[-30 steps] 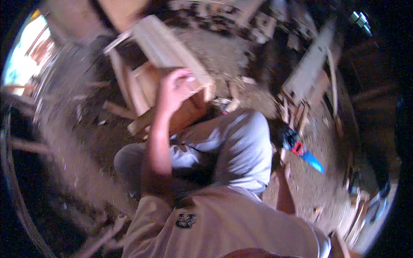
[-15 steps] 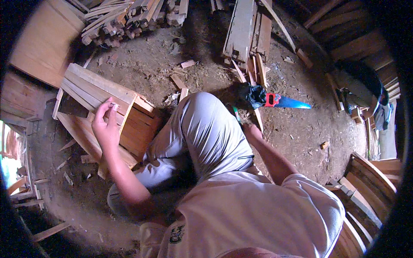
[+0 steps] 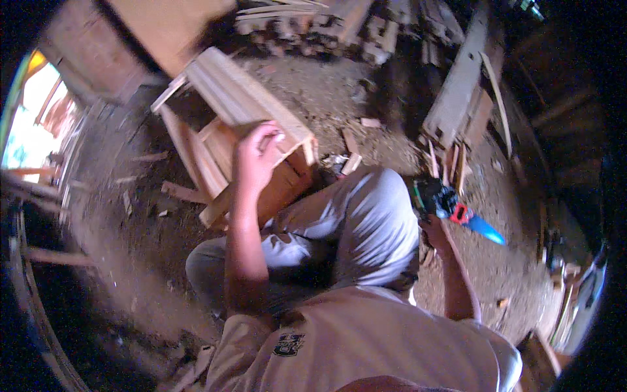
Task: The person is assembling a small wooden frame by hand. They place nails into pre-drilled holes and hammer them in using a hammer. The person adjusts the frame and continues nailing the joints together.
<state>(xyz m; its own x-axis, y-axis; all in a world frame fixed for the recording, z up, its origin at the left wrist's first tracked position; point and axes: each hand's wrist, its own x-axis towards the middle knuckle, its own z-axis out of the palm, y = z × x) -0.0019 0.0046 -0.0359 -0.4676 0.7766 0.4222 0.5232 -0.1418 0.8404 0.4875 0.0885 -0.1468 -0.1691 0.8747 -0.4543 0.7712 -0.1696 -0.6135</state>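
Observation:
A partly built wooden box (image 3: 243, 91) of pale slats lies tilted on the ground to my left, one side open. My left hand (image 3: 256, 153) is raised over its near end, fingers curled in a pinch; a small pale thing shows at the fingertips, too small to name. Beyond my bent knee, my right hand (image 3: 432, 230) is low near the ground with curled fingers, partly hidden and blurred. A green strip shows just past it, beside a crumpled black plastic bag (image 3: 434, 196). Against the bag lies a handsaw (image 3: 482, 227) with a red handle and blue blade.
Stacked timber offcuts (image 3: 313, 32) line the far side. Long boards (image 3: 457, 91) lie at the far right, with thin wood strips (image 3: 455, 163) at their near end. Wood scraps (image 3: 351, 140) and shavings litter the dirt floor. A large wooden panel (image 3: 170, 29) stands at the far left.
The view has swung left, so the box, saw and boards appear farther right. My left hand stays pinched near the box's end. My right hand remains low beside the black bag.

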